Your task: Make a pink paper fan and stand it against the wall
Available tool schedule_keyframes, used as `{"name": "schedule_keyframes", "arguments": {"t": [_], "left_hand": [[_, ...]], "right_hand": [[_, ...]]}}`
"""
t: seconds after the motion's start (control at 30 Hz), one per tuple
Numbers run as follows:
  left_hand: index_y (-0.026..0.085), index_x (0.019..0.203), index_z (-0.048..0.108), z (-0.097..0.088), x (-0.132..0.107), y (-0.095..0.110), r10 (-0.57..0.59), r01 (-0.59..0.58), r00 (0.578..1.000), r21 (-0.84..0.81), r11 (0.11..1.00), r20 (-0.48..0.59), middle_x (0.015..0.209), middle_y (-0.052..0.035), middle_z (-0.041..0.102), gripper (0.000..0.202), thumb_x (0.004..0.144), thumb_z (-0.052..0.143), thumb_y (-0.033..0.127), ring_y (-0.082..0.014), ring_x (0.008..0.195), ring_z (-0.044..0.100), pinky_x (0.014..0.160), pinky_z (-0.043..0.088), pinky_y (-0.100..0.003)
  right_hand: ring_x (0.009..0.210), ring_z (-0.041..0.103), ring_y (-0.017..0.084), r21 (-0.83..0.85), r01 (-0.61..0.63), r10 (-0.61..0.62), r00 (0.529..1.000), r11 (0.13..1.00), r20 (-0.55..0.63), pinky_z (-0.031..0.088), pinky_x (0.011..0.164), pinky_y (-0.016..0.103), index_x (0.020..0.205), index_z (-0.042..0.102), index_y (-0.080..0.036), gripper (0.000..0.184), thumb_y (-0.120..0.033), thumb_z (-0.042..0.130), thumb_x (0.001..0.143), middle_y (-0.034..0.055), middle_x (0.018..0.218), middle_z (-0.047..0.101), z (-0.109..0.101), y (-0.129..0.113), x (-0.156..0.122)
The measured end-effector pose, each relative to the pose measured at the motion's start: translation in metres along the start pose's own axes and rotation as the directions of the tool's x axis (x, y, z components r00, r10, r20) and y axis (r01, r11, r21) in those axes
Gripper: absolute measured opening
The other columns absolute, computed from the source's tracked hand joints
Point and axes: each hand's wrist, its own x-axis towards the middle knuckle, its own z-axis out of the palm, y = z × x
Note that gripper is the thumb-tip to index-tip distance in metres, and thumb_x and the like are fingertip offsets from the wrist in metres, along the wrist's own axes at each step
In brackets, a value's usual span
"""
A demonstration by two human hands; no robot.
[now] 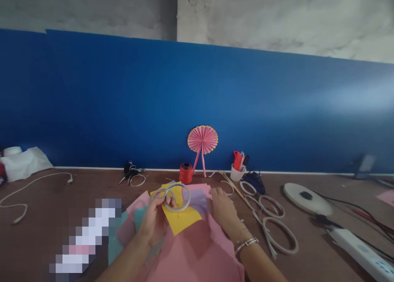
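- The left hand (151, 222) is curled around a thin ring (188, 197), with fingertips poking through the hole. To me it looks like a roll of tape, but I can't be sure.
- A second ring (160, 189) sits right by those fingers. I can't tell if the hand grips that one too.
- The ring is up over the paper pile. I'd guess it is light and stiff, maybe a bit slippery. Pinching the rim, thumb on one side and fingers on the other, should work best.
- The right hand (222, 204) is at the pile's right edge, its back facing up. Its fingertips are hidden, so I can't tell if they hold anything.
- Yellow paper (184, 223) is below the ring. It looks thin and bendy and could crease, so a soft hold on a corner seems best.
- Pink paper (197, 259) spreads between the arms, with purple paper (200, 200) showing near the top.
- Farther out, a pink fan (202, 140) stands by the blue wall (123, 101), near a red spool (186, 175).
- To the right, more rings (296, 241) lie on the tabletop (92, 183).
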Motion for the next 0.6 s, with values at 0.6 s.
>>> {"name": "schedule_keyframes", "arguments": {"t": [0.6], "left_hand": [[0.02, 0.08, 0.067, -0.003, 0.001, -0.014, 0.276, -0.199, 0.959, 0.533, 0.822, -0.069, 0.073, -0.0011, 0.059, 0.011, 0.072, 0.065, 0.028, -0.0174, 0.07, 0.055, 0.06, 0.042, -0.023]], "right_hand": [[0.059, 0.039, 0.012, 0.716, -0.144, 0.052, 0.987, 0.683, 0.15, 0.032, 0.056, 0.024, 0.059, 0.054, -0.018, 0.033, -0.049, 0.057, 0.071, -0.0031, 0.057, 0.044, 0.004, -0.023, -0.001]]}}
